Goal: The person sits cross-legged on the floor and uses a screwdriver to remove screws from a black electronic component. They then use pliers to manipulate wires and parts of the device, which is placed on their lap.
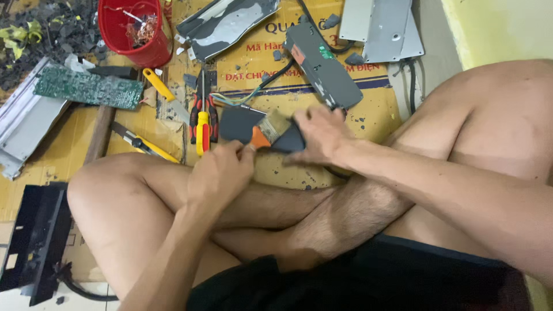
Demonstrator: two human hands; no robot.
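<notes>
On flattened cardboard, the left hand (222,173) pinches a light orange-ferruled bristle paintbrush (268,131); the right hand (319,135), fingers spread, steadies a stiff dark grey plastic casing (253,128), probably light, best gripped by its edges.

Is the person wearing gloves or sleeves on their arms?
No. The left hand and right hand are bare, with no gloves, rings or watch showing. Both forearms are bare too, with no sleeves. Only dark shorts show lower down.
</notes>
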